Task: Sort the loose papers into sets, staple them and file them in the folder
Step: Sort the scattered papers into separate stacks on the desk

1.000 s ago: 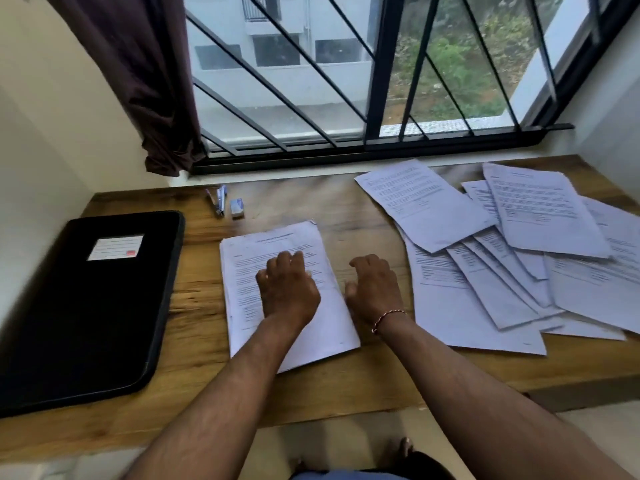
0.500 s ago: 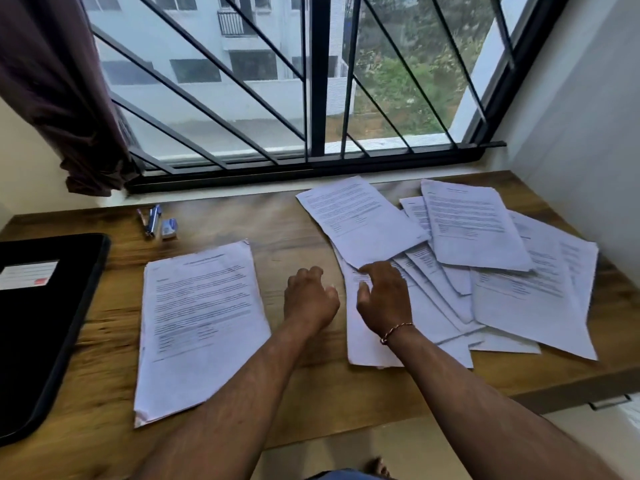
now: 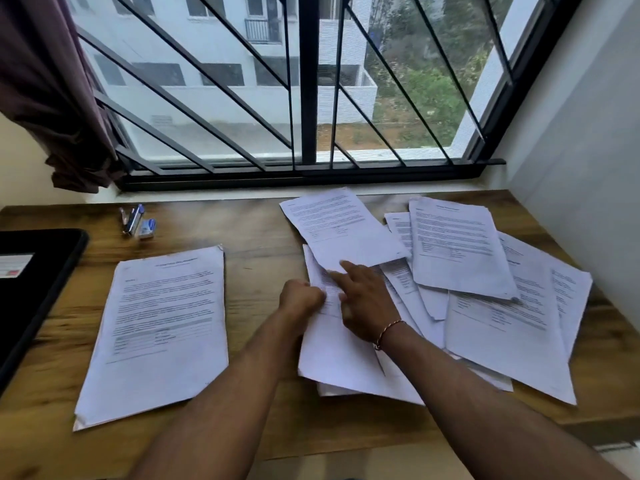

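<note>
A squared-up stack of printed papers [image 3: 156, 334] lies on the left half of the wooden desk [image 3: 259, 258]. Several loose printed sheets [image 3: 485, 306] are spread overlapping across the right half. My left hand [image 3: 300, 299] pinches the left edge of the nearest loose sheet [image 3: 339, 362]. My right hand [image 3: 367, 303] rests flat on that same sheet with its index finger stretched under the lower edge of the top sheet [image 3: 339, 226]. A black folder [image 3: 34, 289] with a white label lies at the far left. A small stapler [image 3: 131, 218] and a staple box [image 3: 148, 227] sit near the window.
The desk runs against a barred window [image 3: 304, 98]. A dark curtain [image 3: 45, 98] hangs at the left and a white wall [image 3: 581, 168] closes the right side. The desk's front edge is just below my forearms.
Both hands have left the squared stack and gone right to the loose sheets. My left hand has closed on the edge of the nearest sheet. The view has swung right.
</note>
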